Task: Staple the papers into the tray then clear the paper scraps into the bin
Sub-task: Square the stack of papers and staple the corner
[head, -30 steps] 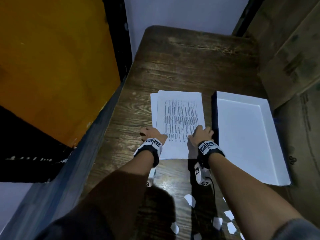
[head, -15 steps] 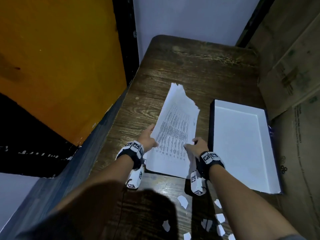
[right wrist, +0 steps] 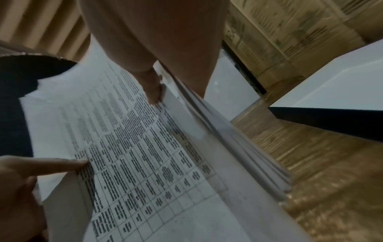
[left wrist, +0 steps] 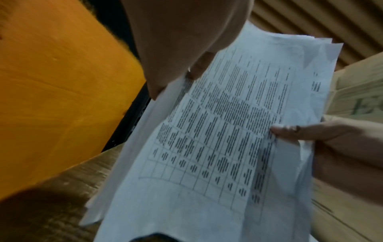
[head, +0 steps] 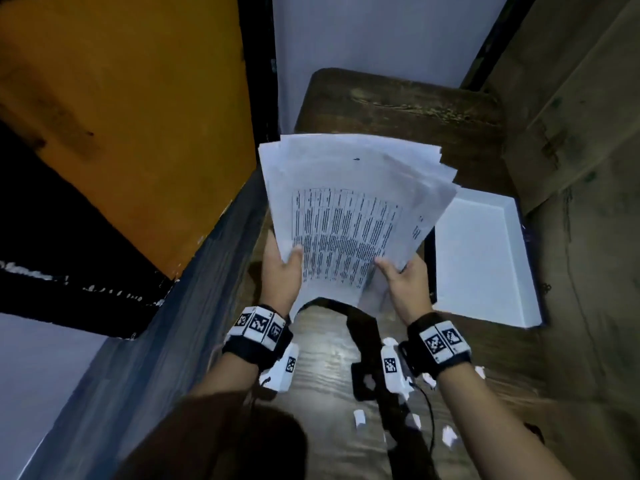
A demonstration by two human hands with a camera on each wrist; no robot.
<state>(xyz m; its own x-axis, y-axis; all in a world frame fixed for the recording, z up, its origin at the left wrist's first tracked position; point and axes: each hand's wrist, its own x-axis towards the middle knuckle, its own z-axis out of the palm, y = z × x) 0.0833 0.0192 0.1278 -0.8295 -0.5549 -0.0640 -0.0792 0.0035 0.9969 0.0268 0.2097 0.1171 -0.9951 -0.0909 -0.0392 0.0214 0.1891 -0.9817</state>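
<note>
A stack of white papers [head: 349, 209] with a printed table on top is lifted off the wooden table [head: 398, 105] and fans out unevenly at its far edge. My left hand [head: 282, 268] grips the stack's left side, thumb on top. My right hand [head: 401, 277] grips its right side the same way. The wrist views show the same papers [left wrist: 223, 131] [right wrist: 134, 160], each with a thumb pressed on the print and the sheet edges splayed. The white tray [head: 485, 258] lies empty to the right of the papers. Paper scraps [head: 360, 417] lie on the near table. No stapler or bin is visible.
An orange panel [head: 131, 98] and a dark ledge [head: 194, 306] run along the table's left side. Cardboard boxes [head: 581, 116] stand along the right, close to the tray. A white wall is behind the table's far end.
The papers lay flat on the table with both hands on their near edge. Both hands have since lifted the stack up toward the camera, and its sheets have fanned out.
</note>
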